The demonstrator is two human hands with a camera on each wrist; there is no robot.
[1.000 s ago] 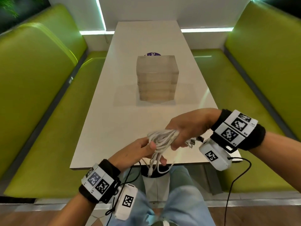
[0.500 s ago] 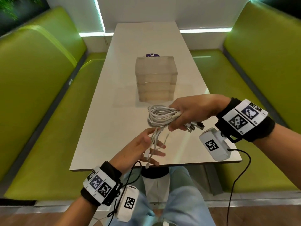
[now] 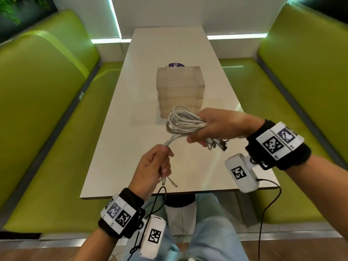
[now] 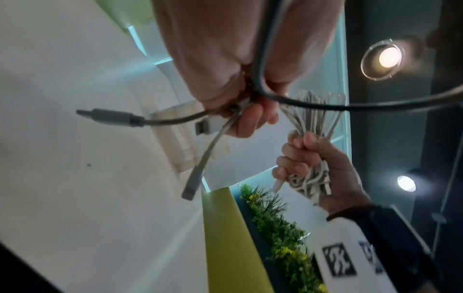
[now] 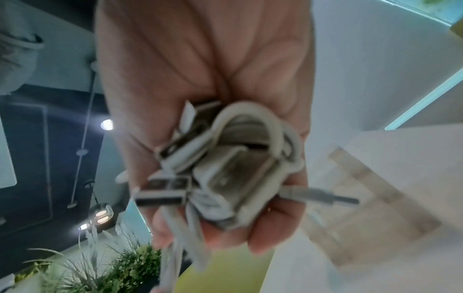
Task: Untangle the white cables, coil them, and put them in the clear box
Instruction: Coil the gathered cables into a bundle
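Note:
A bundle of white cables (image 3: 181,121) is looped in the air above the near half of the table. My right hand (image 3: 212,129) grips the bundle, with several plugs (image 3: 216,145) sticking out below the fist; the right wrist view shows those plugs (image 5: 200,178) in my curled fingers. My left hand (image 3: 156,166) holds the loose tails (image 3: 169,142) running down from the bundle, and their connector ends (image 4: 198,126) poke out under it. The clear box (image 3: 179,90) stands on the table just beyond the cables.
The white table (image 3: 116,147) runs away from me between two green benches (image 3: 47,110) (image 3: 301,91). A purple round sticker (image 3: 176,65) lies behind the box. Black wrist-camera cords (image 3: 263,213) hang near my lap.
My right hand has lifted the cable bundle up and away, toward the box. My left hand, open half a second ago, has closed on the hanging tails.

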